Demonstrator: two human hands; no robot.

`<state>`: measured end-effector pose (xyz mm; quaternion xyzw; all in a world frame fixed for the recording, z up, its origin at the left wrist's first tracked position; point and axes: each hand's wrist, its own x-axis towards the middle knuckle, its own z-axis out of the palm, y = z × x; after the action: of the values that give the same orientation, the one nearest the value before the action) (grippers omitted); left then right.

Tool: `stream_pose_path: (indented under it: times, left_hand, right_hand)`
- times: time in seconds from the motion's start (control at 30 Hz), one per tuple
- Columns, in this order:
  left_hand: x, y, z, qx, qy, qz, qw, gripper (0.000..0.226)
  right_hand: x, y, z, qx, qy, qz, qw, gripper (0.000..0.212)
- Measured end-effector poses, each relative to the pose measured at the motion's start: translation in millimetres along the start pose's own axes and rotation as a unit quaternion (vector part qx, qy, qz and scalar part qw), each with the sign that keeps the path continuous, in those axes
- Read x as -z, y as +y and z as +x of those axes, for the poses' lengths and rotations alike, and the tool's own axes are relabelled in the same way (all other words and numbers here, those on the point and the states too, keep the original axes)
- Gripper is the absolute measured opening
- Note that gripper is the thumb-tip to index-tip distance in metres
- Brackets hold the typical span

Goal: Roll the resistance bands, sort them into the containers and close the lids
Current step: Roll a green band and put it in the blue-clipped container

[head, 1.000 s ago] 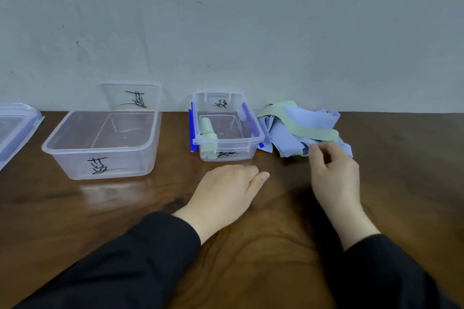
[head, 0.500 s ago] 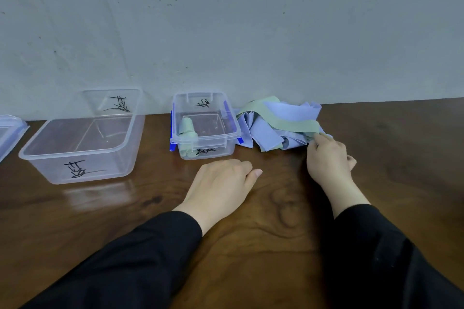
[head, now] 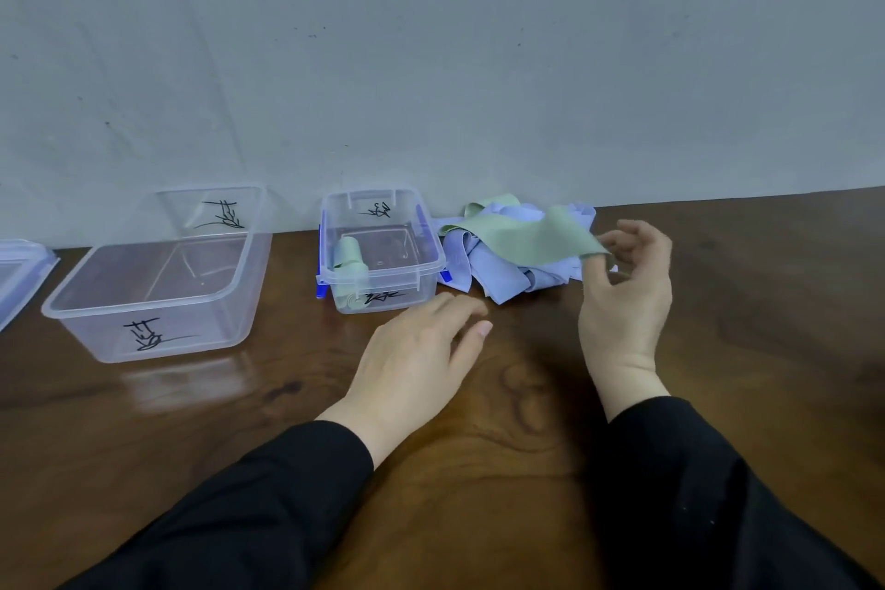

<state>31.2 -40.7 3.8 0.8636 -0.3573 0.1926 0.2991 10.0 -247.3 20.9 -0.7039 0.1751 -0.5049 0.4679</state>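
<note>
Right hand (head: 622,297) raised off the table, thumb and forefinger pinching one end of a green band (head: 531,237), other fingers loosely spread and curved above the pinch. Green band lifted and stretched leftward from that pinch, its far end lying on the pile of lilac bands (head: 503,273) heaped against the wall. Left hand (head: 421,355) flat, palm down, on the wooden table (head: 766,326), fingers relaxed and nearly straight, holding nothing, fingertips near the front of the small container (head: 383,249) (touching or not, cannot tell). Small container clear, with blue side clips and black scribbled marks, lid off, just left of the pile; inside, at its left side, one rolled green band (head: 348,254). Further left, well apart, a larger clear container (head: 153,283), also marked in black, open. At the far left edge, part of a clear lid (head: 19,273). Black sleeves on both forearms. Pale wall (head: 431,62) behind everything.
</note>
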Motion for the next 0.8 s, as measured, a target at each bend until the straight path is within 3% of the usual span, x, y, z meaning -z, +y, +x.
stream_pose_path:
  times: [0.1,0.23,0.43,0.63,0.8]
  left_hand:
    - [5.7,24.1,7.0,-0.011,0.018,-0.034,0.999,0.039]
    - [12.0,46.6,29.8,0.012,0.015,-0.079,0.997,0.061]
    - [12.7,42.4,52.8,0.056,-0.065,-0.149,0.985,0.067]
    - [8.6,28.5,58.6,0.163,-0.049,-0.279,0.945,0.055]
    - [14.0,26.4,56.1,0.163,-0.051,-0.305,0.937,0.056]
  right_hand:
    - [-3.4,2.0,-9.3,0.159,-0.030,-0.062,0.985,0.026]
    - [-6.9,-5.9,-20.8,0.245,-0.059,-0.059,0.966,0.032]
    - [-9.7,-21.5,-30.0,0.247,-0.116,-0.017,0.962,0.042]
    - [-11.2,-28.2,-34.9,0.244,-0.198,0.034,0.949,0.035]
    - [-11.1,-34.8,-39.9,0.280,-0.213,0.063,0.934,0.042]
